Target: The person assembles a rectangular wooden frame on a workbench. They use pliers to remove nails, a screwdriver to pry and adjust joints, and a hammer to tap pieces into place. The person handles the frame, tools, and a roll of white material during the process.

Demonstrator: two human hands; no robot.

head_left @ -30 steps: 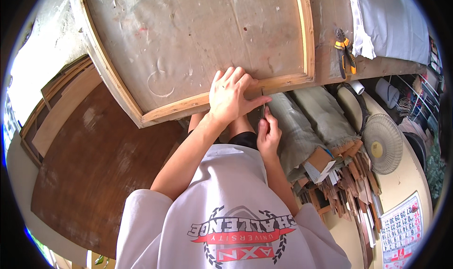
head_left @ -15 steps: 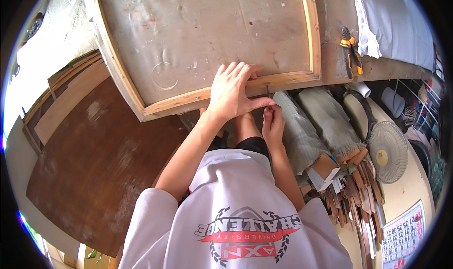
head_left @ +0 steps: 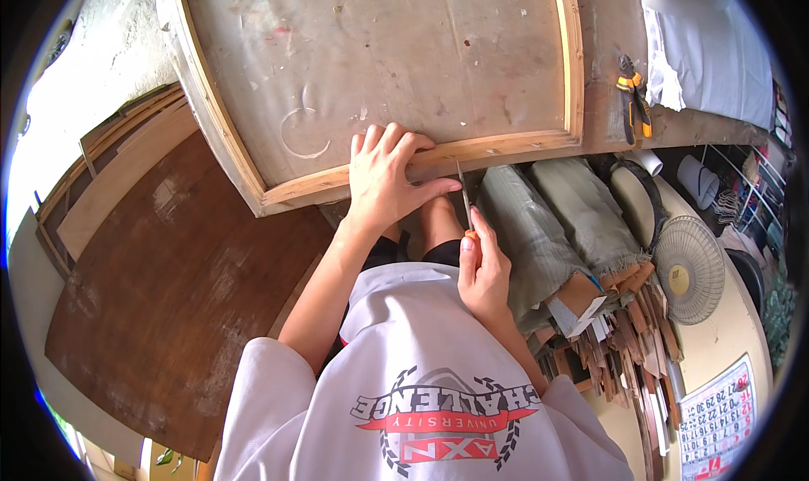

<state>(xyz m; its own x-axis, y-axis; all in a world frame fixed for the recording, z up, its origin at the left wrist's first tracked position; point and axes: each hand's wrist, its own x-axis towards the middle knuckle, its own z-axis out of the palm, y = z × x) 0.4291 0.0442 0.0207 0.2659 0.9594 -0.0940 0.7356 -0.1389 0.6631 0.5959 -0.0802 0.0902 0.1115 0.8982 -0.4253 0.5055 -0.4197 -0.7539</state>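
Worn, paint-flecked grey-brown tabletop [head_left: 613, 38] is spread across the upper part of the view, and a pale wooden frame [head_left: 506, 145] is laid on it, its near rail turned toward the person. That rail is covered partway along by the left hand [head_left: 383, 173]: its fingers are bent over the wood and its thumb is stretched out to the right (whether the rail is pinched or merely pressed cannot be told). A slim metal tool [head_left: 466, 203] with an orange handle is gripped in the closed right hand [head_left: 484, 270], held lower and to the right of the left hand. Its shaft is pointed up at the rail's outer edge, just beside the left thumb; contact between tip and wood cannot be made out.

To the right of the frame, pliers [head_left: 632, 102] with orange and black handles are left on the tabletop, near a pale cloth [head_left: 712, 55]. Below, 2 grey wrapped bundles [head_left: 527, 236] are stacked with wooden strips [head_left: 640, 338], and a round fan [head_left: 687, 270] is seen beside them. A calendar [head_left: 720, 422] is placed at lower right. On the left, a large brown panel [head_left: 185, 270] with scuffed patches is seen.
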